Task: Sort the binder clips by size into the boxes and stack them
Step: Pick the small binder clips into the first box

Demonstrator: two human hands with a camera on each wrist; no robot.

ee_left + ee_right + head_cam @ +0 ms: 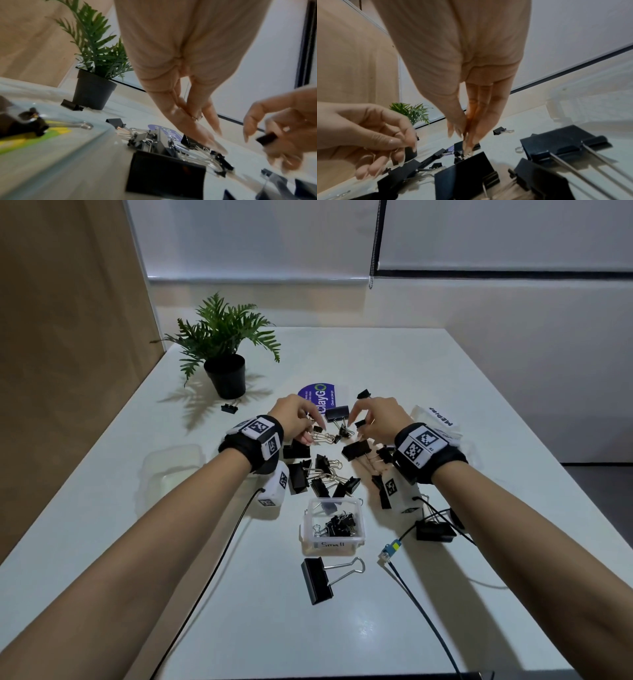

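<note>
Bench (428, 628) is white, seen from head cam. Nearest the person: one large binder clip (317, 579) lying alone w/ wire handles pointing right, plus a blue-yellow cable connector (389, 553) just right of it. Next up, clear box marked "Small" (332, 544), sitting upright, holding a heap of small black clips (337, 525). Another big clip (434, 530) lies right of that box, under the right forearm.

Beyond the box: loose pile of mixed clips (322, 474) between the two wrists, touching and overlapping each other. Clear empty-looking tub (171, 470) sits left of the left wrist; a second clear box w/ a "Medium" label (440, 417) is partly hidden behind the right wrist.

Left hand (294, 419) is over the far edge of the pile, fingers (212, 140) pointed down and close together, tips touching wire handles of small clips; right wrist cam shows thumb & forefinger pinched on thin wire there. Right hand (376, 419) is just opposite, fingers (477, 129) bunched together and down on a small clip's handle (464, 152); left wrist cam also shows a small black clip (266, 138) held in its curled fingers. Medium clip (337, 414) stands between the two hands.

Farther back: purple sticker (317, 398), a stray clip (363, 394) near it, another clip (229, 408) by the potted plant (222, 350) at far left.
</note>
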